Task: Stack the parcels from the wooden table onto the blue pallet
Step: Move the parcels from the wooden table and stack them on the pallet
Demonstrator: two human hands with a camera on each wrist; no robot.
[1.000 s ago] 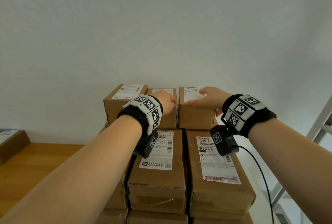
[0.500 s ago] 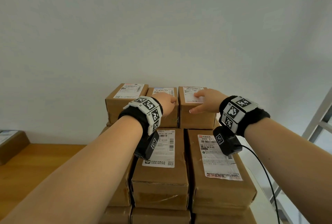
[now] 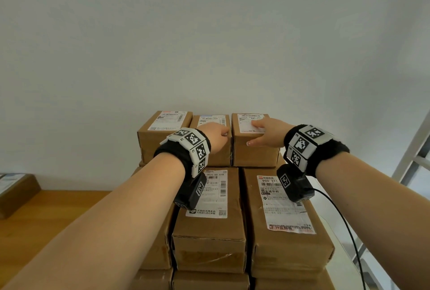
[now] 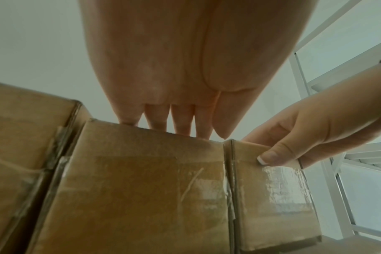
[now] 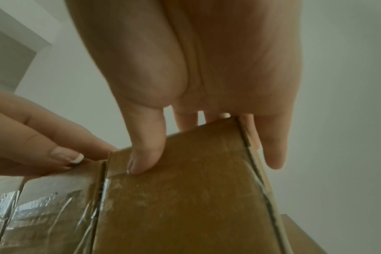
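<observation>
Brown cardboard parcels with white labels are stacked in layers. The top row holds three small ones side by side. My left hand point(image 3: 216, 135) lies on the middle top parcel point(image 3: 213, 157), its fingers point(image 4: 180, 123) straight over the front top edge. My right hand point(image 3: 265, 134) grips the right top parcel point(image 3: 254, 155): the thumb point(image 5: 141, 159) presses on the front face, the other fingers reach over the top, and the little finger hangs beside the right side. The right top parcel stands tight against the middle one. No pallet is in view.
A third top parcel point(image 3: 164, 136) stands at the left of the row. Two longer parcels point(image 3: 209, 238) lie in the layer below. A wooden table point(image 3: 46, 220) with one more parcel point(image 3: 16, 192) is at the left, a white metal frame point(image 3: 414, 150) at the right, a wall behind.
My right hand has shifted slightly on the right top parcel, and its thumb has come down from the top edge onto the front face. My left hand has hardly moved.
</observation>
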